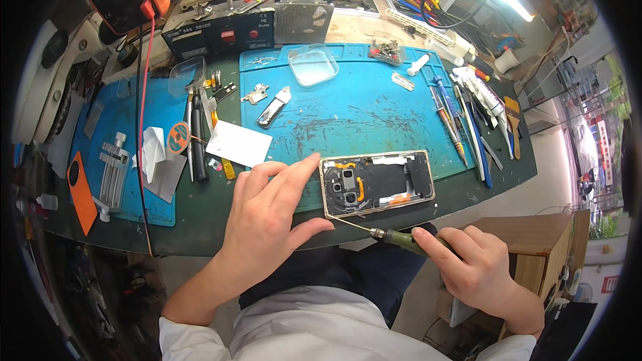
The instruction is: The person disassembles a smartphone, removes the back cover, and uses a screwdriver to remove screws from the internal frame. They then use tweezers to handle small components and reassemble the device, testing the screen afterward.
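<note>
An opened smartphone (394,184) lies with its back cover off on the front edge of the bench, its camera lenses at the left end and dark inner parts showing. My left hand (271,207) is beside the phone's left end, fingers stretched and thumb apart, index fingertip at the upper left corner. In my right hand (471,261) is a screwdriver (400,237) with a green handle, the fingers wrapped round it. Its thin shaft points left, and the tip is by the phone's lower left corner; whether it touches cannot be made out.
A blue mat (348,117) covers the bench. On it are a utility knife (274,107), a clear plastic dish (313,65) and, to the right, tweezers and brushes (485,103). A white card (239,144) and a metal clamp (112,174) lie left. A red cable (142,93) hangs across the left side.
</note>
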### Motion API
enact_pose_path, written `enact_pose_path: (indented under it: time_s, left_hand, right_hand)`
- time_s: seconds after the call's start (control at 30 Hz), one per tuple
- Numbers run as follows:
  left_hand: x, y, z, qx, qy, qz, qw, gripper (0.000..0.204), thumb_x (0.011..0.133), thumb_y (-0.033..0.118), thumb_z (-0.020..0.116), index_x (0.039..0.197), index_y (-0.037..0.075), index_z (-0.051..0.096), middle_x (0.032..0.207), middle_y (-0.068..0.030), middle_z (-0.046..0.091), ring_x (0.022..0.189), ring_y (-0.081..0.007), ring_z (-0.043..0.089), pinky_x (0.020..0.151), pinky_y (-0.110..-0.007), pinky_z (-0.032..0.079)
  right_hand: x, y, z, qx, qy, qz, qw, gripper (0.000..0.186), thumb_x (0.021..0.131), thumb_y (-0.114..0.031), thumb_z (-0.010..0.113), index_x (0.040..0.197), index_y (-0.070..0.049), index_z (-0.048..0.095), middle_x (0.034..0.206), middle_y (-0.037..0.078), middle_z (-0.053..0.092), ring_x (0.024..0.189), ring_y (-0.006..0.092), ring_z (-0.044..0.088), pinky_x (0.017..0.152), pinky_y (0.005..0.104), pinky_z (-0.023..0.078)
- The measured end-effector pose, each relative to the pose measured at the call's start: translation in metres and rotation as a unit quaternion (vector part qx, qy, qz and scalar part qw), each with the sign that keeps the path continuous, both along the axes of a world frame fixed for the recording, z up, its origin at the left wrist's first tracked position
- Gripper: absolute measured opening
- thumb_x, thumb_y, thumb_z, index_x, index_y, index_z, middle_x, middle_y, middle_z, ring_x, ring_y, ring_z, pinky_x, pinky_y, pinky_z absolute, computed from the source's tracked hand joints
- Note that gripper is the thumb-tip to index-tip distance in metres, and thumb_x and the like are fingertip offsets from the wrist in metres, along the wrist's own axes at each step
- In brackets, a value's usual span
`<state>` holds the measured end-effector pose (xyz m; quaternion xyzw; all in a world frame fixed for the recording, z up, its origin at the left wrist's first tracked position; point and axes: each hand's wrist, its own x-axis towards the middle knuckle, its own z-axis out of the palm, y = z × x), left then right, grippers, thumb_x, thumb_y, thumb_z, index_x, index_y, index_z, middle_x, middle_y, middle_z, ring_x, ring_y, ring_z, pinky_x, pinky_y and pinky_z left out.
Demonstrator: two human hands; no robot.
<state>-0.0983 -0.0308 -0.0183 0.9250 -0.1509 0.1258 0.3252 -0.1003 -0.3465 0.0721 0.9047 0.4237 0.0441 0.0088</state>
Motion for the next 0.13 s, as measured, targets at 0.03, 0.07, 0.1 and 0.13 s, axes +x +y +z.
enact_pose_path:
  time_s: [0.03, 0.07, 0.1, 0.13]
  left_hand:
    - [-0.0002, 0.0, -0.0001, 0.0, 0.0, 0.0, 1.0, 0.093, 0.067, 0.026, 0.098, 0.149, 0.004, 0.059, 0.13, -0.0079, 0.071, 0.115, -0.029, 0.059, 0.103, -0.043, 0.045]
    - [-0.0003, 0.0003, -0.0005, 0.001, -0.001, 0.001, 1.0, 0.093, 0.067, 0.026, 0.098, 0.149, 0.004, 0.059, 0.13, -0.0081, 0.071, 0.115, -0.029, 0.059, 0.103, -0.043, 0.045]
    - [-0.0002, 0.0005, -0.0008, 0.001, -0.001, 0.001, 1.0, 0.093, 0.067, 0.026, 0.098, 0.149, 0.005, 0.059, 0.13, -0.0082, 0.071, 0.115, -0.029, 0.059, 0.103, -0.043, 0.045]
    - [0.0, 0.0001, -0.0011, -0.003, -0.005, -0.002, 1.0, 0.093, 0.067, 0.027, 0.098, 0.149, 0.005, 0.059, 0.13, -0.0088, 0.071, 0.116, -0.0288, 0.059, 0.104, -0.043, 0.045]
  right_hand:
    - [0.0, 0.0, -0.0008, 0.004, -0.001, -0.003, 1.0, 0.066, 0.073, -0.006, 0.075, 0.138, -0.017, 0.074, 0.093, 0.0, 0.061, 0.065, 0.0134, 0.05, 0.054, 0.0269, 0.042]
    - [0.0002, 0.0004, -0.0019, 0.008, -0.001, -0.006, 1.0, 0.066, 0.073, -0.005, 0.075, 0.139, -0.016, 0.074, 0.094, 0.0, 0.062, 0.066, 0.0134, 0.05, 0.054, 0.027, 0.043]
    - [0.0002, 0.001, -0.0032, 0.012, -0.002, -0.009, 1.0, 0.066, 0.074, -0.005, 0.074, 0.139, -0.016, 0.074, 0.094, 0.0, 0.062, 0.066, 0.0135, 0.05, 0.054, 0.0272, 0.043]
    - [-0.0007, 0.0011, -0.0058, 0.015, 0.001, -0.014, 1.0, 0.066, 0.075, -0.004, 0.074, 0.14, -0.017, 0.073, 0.094, 0.0, 0.062, 0.066, 0.0141, 0.051, 0.055, 0.0275, 0.043]
